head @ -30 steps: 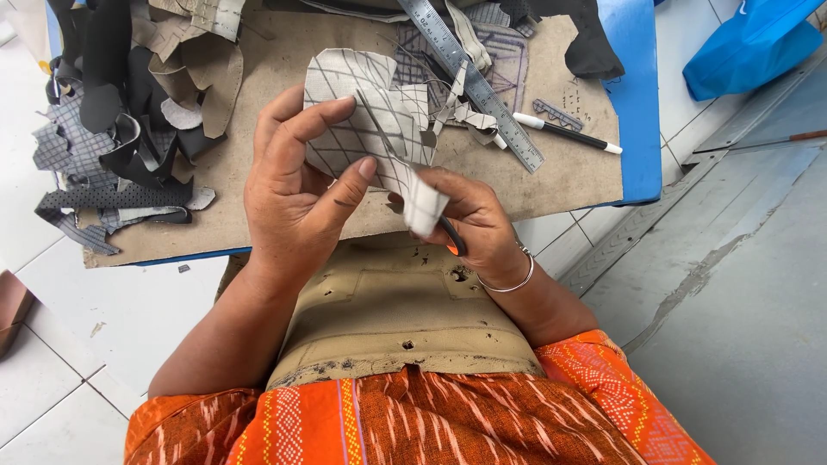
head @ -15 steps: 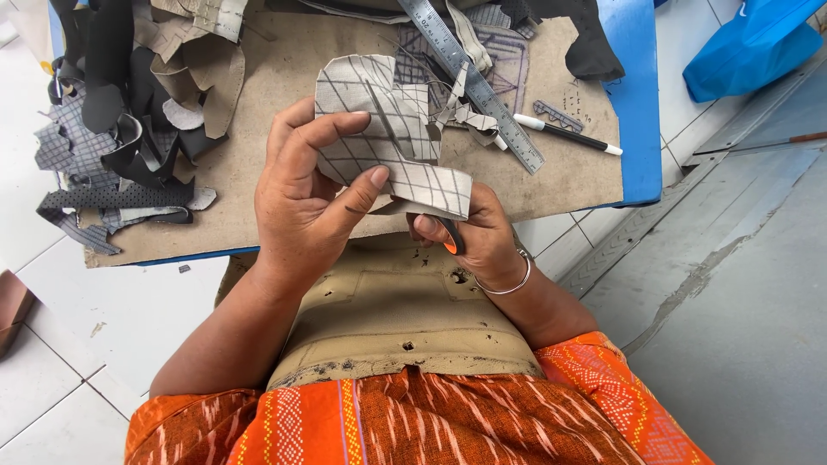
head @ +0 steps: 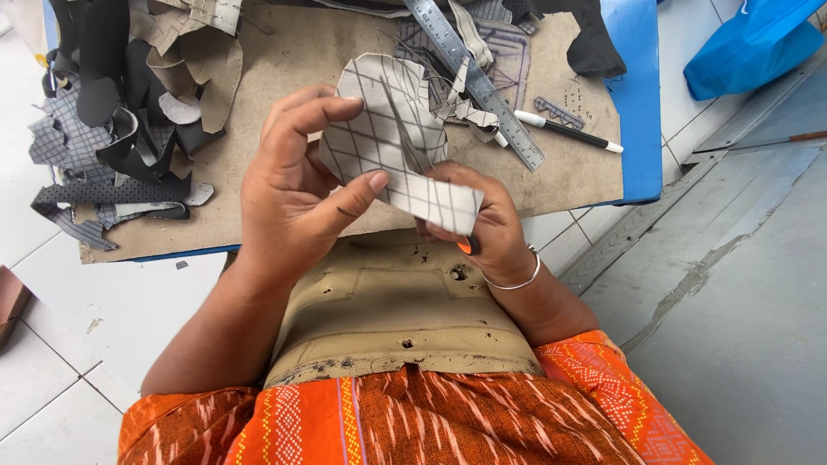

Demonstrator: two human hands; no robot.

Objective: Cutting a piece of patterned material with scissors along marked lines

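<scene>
My left hand [head: 297,185] pinches a pale piece of checked material [head: 388,129] between thumb and fingers, above the near edge of the brown work board [head: 284,77]. A strip of that same piece [head: 439,202] folds over toward my right hand [head: 482,220], whose fingers close on it. An orange-and-black tool [head: 466,245] peeks out under my right palm. A silver bangle [head: 517,275] circles my right wrist.
A steel ruler [head: 478,82] and a black-and-white pen [head: 568,133] lie on the board to the right. A heap of black, grey and tan offcuts [head: 121,120] fills its left side. Blue board edge [head: 637,95], blue bag [head: 758,43], tan apron [head: 396,310] over my lap.
The checked piece has been turned and lifted slightly. Its folded strip now lies flatter across my right fingers. Both hands stay near the board's front edge.
</scene>
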